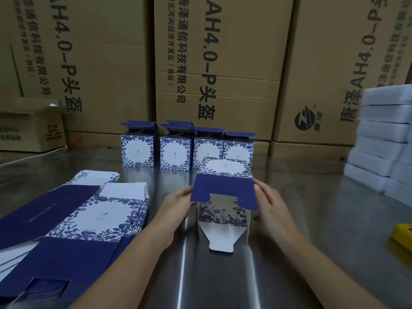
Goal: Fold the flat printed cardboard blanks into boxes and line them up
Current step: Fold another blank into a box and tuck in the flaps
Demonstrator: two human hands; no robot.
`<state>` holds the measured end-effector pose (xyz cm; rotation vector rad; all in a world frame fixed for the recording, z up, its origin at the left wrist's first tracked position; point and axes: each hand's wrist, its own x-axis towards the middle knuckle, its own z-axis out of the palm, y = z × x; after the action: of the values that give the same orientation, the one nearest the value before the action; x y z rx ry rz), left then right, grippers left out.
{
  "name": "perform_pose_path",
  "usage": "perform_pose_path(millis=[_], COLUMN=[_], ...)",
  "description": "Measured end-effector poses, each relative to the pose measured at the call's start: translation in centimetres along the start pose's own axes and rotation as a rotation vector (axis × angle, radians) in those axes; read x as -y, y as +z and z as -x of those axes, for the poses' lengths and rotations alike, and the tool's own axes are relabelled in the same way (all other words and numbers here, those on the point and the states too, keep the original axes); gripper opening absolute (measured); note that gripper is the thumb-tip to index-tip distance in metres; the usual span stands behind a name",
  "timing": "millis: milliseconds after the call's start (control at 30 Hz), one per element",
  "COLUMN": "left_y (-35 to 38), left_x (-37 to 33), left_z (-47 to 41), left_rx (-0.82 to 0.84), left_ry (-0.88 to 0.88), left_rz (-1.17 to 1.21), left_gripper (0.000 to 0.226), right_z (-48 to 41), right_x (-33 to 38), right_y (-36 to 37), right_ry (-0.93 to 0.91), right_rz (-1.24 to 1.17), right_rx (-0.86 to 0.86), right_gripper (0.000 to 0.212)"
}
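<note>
A half-formed blue-and-white floral box (224, 175) lies on its side over the steel table (312, 219), its open end toward me. A navy flap hangs across that opening and a white tab sticks out at the bottom. My left hand (176, 204) grips its left edge. My right hand (270, 200) holds the right side, thumb on the navy flap. A stack of flat printed blanks (89, 217) lies at the left. Several folded boxes (186, 150) stand in a row behind, top flaps up.
Large brown shipping cartons (223, 63) wall off the back of the table. A smaller carton (31, 130) sits at the back left. White flat packs (383, 139) are stacked at the right. A yellow object (403, 237) lies at the right edge.
</note>
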<state>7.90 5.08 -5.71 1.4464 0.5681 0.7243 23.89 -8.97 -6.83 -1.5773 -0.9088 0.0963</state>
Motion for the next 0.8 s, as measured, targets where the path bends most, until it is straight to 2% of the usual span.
perform_pose_path(millis=[100,233,400,567,800], left_y=[0.07,-0.02,0.03,0.07,-0.12], left_x=[0.04,-0.1,0.08,0.33,0.28], left_z=[0.06,-0.03,0.22,0.35,0.29], left_rx=[-0.052,-0.067,-0.043,-0.09,-0.083], left_ry=[0.113,0.253,0.419,0.505,0.5], left_rz=[-0.039,-0.059,-0.126,-0.235,-0.263], left_gripper=[0.023,0.05,0.056,0.052,0.039], right_z=[0.26,0.32,0.48,0.7,0.69], right_x=[0.08,0.46,0.77,0.84,0.87], right_y=[0.19,0.08,-0.12,-0.2,-0.22], right_ry=[0.006,-0.068,-0.175,-0.277,-0.295], right_rz=[-0.056,-0.055,-0.034,-0.003,0.004], right_rx=[0.01,-0.074,-0.127,-0.124,-0.149], right_gripper=[0.034,0.034,0.038,0.041,0.04])
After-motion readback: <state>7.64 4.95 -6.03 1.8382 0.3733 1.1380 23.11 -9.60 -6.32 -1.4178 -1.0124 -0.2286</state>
